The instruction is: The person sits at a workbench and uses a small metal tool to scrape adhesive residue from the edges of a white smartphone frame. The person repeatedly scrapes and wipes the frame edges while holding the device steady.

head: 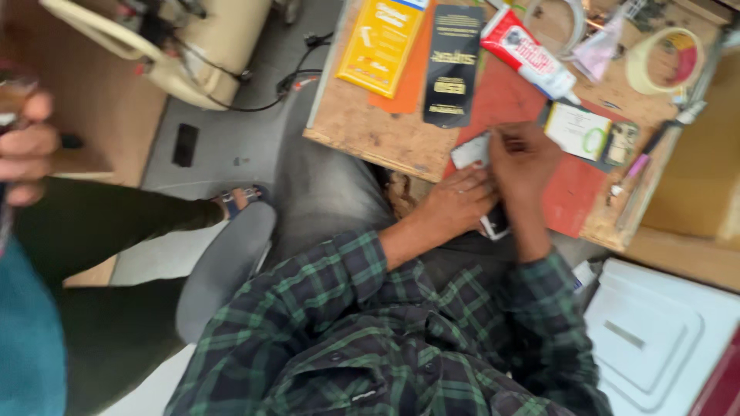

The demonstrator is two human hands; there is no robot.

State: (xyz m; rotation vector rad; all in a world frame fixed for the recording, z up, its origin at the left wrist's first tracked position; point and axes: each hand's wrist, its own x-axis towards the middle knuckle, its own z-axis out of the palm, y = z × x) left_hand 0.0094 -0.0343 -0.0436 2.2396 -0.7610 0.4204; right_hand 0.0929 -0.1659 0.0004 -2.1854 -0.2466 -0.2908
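Note:
My left hand (456, 202) and my right hand (523, 159) meet over a small flat device, a phone (472, 151) with a pale back, lying on a red mat (501, 104) at the near edge of a wooden worktable (385, 135). Both hands press on the phone; its dark lower end (497, 223) sticks out under my right wrist. Motion blur hides the exact grip of the fingers. My sleeves are green and dark plaid.
On the table lie a yellow packet (381, 42), a black packet (452, 65), a red and white glue tube (530, 55), a tape roll (663, 60) and a small card (578, 131). Another person's hand (27, 150) and dark-trousered leg (116, 223) are at left. A white box (655, 339) sits lower right.

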